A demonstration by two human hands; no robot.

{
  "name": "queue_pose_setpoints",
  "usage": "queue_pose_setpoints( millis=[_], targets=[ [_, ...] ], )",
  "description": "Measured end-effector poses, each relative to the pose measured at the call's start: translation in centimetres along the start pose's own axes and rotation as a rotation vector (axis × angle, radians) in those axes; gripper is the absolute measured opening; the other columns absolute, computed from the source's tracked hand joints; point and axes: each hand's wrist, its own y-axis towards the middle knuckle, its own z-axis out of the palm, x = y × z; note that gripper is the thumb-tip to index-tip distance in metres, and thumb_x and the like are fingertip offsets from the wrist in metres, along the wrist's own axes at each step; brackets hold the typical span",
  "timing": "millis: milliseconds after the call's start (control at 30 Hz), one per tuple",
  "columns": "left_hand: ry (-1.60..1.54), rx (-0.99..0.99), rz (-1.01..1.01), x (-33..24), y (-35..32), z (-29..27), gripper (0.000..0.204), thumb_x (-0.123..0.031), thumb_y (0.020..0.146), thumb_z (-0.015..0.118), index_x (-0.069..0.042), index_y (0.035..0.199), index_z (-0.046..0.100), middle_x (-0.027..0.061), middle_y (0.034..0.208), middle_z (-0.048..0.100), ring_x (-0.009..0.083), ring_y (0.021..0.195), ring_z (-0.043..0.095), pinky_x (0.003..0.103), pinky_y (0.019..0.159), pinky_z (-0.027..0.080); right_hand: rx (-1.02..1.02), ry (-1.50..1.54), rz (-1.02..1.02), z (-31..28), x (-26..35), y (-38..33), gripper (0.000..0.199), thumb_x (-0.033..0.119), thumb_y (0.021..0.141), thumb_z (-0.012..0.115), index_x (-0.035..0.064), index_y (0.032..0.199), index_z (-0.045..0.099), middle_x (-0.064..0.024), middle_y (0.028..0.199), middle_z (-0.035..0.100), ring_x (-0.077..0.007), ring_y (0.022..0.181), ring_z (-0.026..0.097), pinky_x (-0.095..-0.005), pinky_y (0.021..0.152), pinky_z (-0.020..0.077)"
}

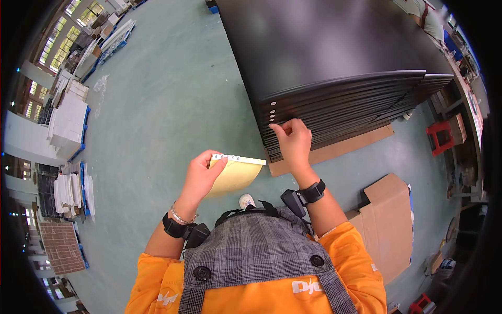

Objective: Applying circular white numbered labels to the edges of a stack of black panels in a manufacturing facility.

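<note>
Fingers [278, 129] of the right hand [294, 142] are bent and press on the front edge of the big stack of black boards [334, 99], with the thumb tip on one small white dot sticker [271, 120]. That hand holds nothing; it only pushes. The left hand [200, 176] is closed around a yellow sheet [236, 175], thumb on top, and holds it up in the air just left of the stack. A short row of white dots sits along the top edge of the sheet.

About five white dots already run down the corner of the stack, each on its own board. The many boards below them show no dot yet, so most of the work looks still to be done, and more dots wait on the sheet.

Brown cardboard [334, 149] lies flat under the stack on the green floor [167, 104]. A folded cardboard box [387, 225] lies at the person's right, near the elbow. Two red stools [441, 137] stand farther right. White piles [68, 118] sit well apart on the left. Another person [426, 15] stands behind the stack. Nothing blocks the hands at the stack's corner.
</note>
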Motion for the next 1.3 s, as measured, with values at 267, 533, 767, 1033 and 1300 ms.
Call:
queue_pose_setpoints(
  millis=[267,533,767,1033,1300],
  targets=[
    [0.065,0.018,0.048,-0.4,0.2,0.3,0.014,-0.013,0.088,0.061,0.001,0.093,0.060,0.0022,0.082,0.064,0.0062,0.073,0.058,0.022,0.064,0.047,-0.060,0.169,0.092,-0.7,-1.4,-0.3,0.013,0.013,0.080,0.065,0.0031,0.075,0.059,-0.0085,0.073,0.057,-0.0248,0.062,0.055,-0.0361,0.061,0.0400],
    [0.041,0.074,0.073,-0.4,0.4,1.2,0.013,-0.012,0.088,0.061,0.000,0.094,0.060,0.0013,0.082,0.064,0.0059,0.072,0.058,0.022,0.063,0.047,0.253,0.085,-0.506,-1.6,3.4,-4.1,0.010,0.008,0.073,0.067,0.0080,0.079,0.059,-0.0041,0.076,0.054,-0.0225,0.076,0.053,-0.0345,0.069,0.0381],
    [0.067,0.112,0.060,-0.3,0.5,1.7,0.013,-0.011,0.088,0.062,0.000,0.093,0.060,0.0012,0.081,0.064,0.0055,0.072,0.057,0.022,0.063,0.047,0.192,0.007,-0.615,-1.3,3.2,-4.4,0.012,0.009,0.072,0.068,0.0092,0.078,0.057,-0.0025,0.075,0.052,-0.0220,0.073,0.052,-0.0347,0.068,0.0376],
    [0.008,0.107,-0.039,0.3,0.8,1.5,0.012,-0.011,0.088,0.062,-0.001,0.092,0.060,0.0006,0.081,0.063,0.0056,0.070,0.057,0.022,0.062,0.046,0.240,0.140,-0.482,-0.1,1.8,-4.7,0.010,0.005,0.073,0.065,0.0063,0.076,0.056,-0.0053,0.073,0.052,-0.0219,0.069,0.053,-0.0331,0.066,0.0408],
    [0.020,0.068,-0.073,1.0,0.4,0.7,0.012,-0.012,0.088,0.061,-0.001,0.091,0.060,0.0007,0.082,0.063,0.0060,0.072,0.056,0.023,0.065,0.046,0.018,0.334,-0.040,1.8,-2.1,-2.0,0.009,0.004,0.076,0.066,0.0025,0.076,0.057,-0.0053,0.074,0.056,-0.0168,0.064,0.055,-0.0293,0.065,0.0433]
  ],
)
